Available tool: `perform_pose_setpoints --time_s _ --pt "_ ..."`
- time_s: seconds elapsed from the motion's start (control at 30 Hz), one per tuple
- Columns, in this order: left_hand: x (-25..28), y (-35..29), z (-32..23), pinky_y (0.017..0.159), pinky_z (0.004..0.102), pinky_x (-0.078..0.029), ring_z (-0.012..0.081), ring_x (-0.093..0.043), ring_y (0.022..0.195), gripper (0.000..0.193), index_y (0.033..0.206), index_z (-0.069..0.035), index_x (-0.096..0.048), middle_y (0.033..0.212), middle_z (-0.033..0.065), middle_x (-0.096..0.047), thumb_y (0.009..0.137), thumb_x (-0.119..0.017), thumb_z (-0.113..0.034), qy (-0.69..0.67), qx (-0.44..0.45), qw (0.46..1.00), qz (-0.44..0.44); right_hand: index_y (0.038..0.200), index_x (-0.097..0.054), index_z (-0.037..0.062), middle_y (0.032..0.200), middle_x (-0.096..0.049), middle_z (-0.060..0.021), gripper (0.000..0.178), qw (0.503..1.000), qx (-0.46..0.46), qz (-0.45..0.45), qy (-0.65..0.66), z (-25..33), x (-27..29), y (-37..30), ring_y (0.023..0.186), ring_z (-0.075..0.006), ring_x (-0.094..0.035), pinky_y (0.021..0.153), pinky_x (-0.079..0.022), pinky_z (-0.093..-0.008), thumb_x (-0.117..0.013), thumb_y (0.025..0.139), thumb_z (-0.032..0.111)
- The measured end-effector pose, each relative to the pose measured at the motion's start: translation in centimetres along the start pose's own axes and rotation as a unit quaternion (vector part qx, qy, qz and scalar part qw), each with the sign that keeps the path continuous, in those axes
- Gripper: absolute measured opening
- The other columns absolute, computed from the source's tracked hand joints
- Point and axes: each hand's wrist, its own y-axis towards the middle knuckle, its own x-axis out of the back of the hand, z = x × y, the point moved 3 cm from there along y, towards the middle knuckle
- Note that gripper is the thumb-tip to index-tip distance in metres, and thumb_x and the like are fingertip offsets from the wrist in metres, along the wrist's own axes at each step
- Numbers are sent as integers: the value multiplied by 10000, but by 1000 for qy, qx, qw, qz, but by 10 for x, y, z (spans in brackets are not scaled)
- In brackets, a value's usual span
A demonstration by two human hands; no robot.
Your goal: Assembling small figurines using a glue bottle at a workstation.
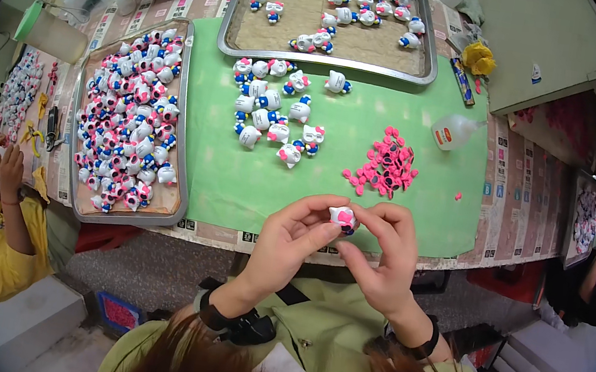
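Observation:
In front of me, over the near edge of the green mat (pixel 234 195), I hold a small white cat-shaped figurine (pixel 342 216) with a pink bow and dark blue lower part. My left hand (pixel 289 233) grips it between thumb and fingers. From the other side, the thumb and index finger of my right hand (pixel 388 266) close around it, and the index fingertip touches its edge. Just beyond my hands lies a heap of small pink pieces (pixel 388 165), some with dark sides. Several similar white, blue and pink figurines (pixel 270 99) lie grouped on the mat's far left part.
A metal tray (pixel 178 202) heaped with figurines stands at left; another tray (pixel 325 62) with scattered figurines is at the back. At right are a squeeze bottle (pixel 454 132), a tube (pixel 461 81) and a grey-green cabinet (pixel 550 47). A co-worker in yellow (pixel 1 248) sits left.

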Motion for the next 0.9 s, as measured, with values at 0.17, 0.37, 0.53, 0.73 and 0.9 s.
perform_pose_setpoints --time_s 0.17,0.37,0.53,0.73,0.9 --pt "-1 2 7 804 275 -443 156 -524 943 310 1128 25 -434 1006 93 -535 828 -480 -41 -137 62 988 37 970 -584 27 851 -479 -73 399 998 18 -24 -55 1 -4 -4 761 -214 -452 638 -392 -295 -672 582 2" --pt "0 2 12 765 309 -470 157 -534 888 284 1103 8 -453 956 84 -538 830 -473 -68 -208 104 972 24 927 -599 20 833 -488 -70 377 989 76 -26 -122 3 -1 -3 757 -236 -456 646 -385 -328 -699 564 43" --pt "1 2 9 744 302 -480 145 -529 851 255 1072 5 -469 944 76 -531 834 -476 -86 -194 109 974 31 897 -596 9 836 -492 -83 376 983 118 -29 -136 6 -3 -2 761 -235 -461 649 -392 -318 -706 538 35" --pt "0 4 9 730 302 -485 133 -527 829 245 1057 3 -476 907 64 -532 828 -476 -83 -207 113 971 40 902 -600 4 822 -494 -79 381 981 128 -44 -141 6 -5 -3 758 -236 -464 632 -391 -326 -705 538 37" --pt "1 5 12 724 298 -485 127 -526 819 239 1045 1 -479 898 58 -530 824 -479 -90 -218 118 968 37 898 -600 -4 810 -494 -76 365 978 131 -40 -156 8 -7 -1 745 -239 -464 623 -394 -329 -701 551 41"
